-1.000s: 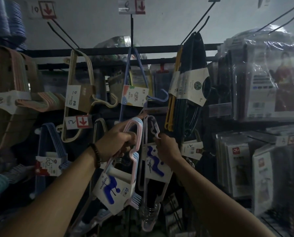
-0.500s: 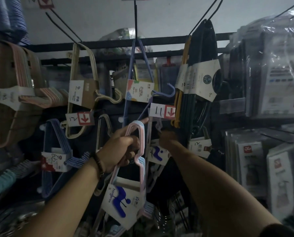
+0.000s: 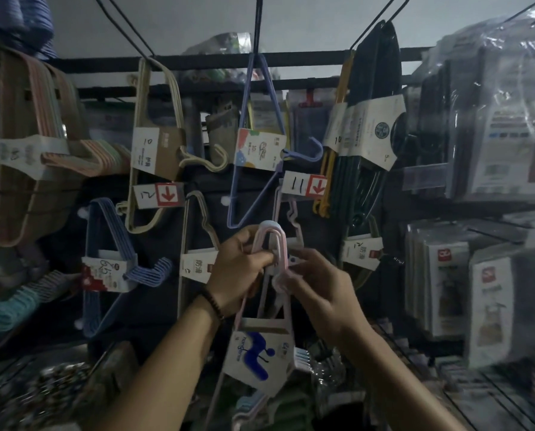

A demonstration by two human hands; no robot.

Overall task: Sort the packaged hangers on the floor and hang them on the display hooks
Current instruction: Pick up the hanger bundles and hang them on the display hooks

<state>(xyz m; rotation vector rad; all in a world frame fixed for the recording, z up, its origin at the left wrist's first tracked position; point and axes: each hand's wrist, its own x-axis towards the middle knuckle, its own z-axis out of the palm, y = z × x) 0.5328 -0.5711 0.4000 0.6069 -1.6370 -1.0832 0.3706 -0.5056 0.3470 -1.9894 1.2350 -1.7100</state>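
Curling tightly round the rounded top of the pink hanger pack (image 3: 255, 356), the fingers (image 3: 260, 259) of the left hand (image 3: 239, 270) are closed on its loop; a beaded bracelet (image 3: 213, 303) is worn at that wrist; the same pack is pinched just below the loop by the bent thumb and fingers of the right hand (image 3: 319, 297), though the exact contact is blurred. The pack is held in the air in front of the rack, its long axis nearly upright, loop end up and card label down, the lower end swung slightly left; it is raised just under the price tag marked 11 (image 3: 303, 185), beside the hung pink hangers (image 3: 292, 213). Plastic-wrapped packages (image 3: 502, 129) are stacked on the shelves at the right; a blue hanger pack (image 3: 260, 147) is hung above.
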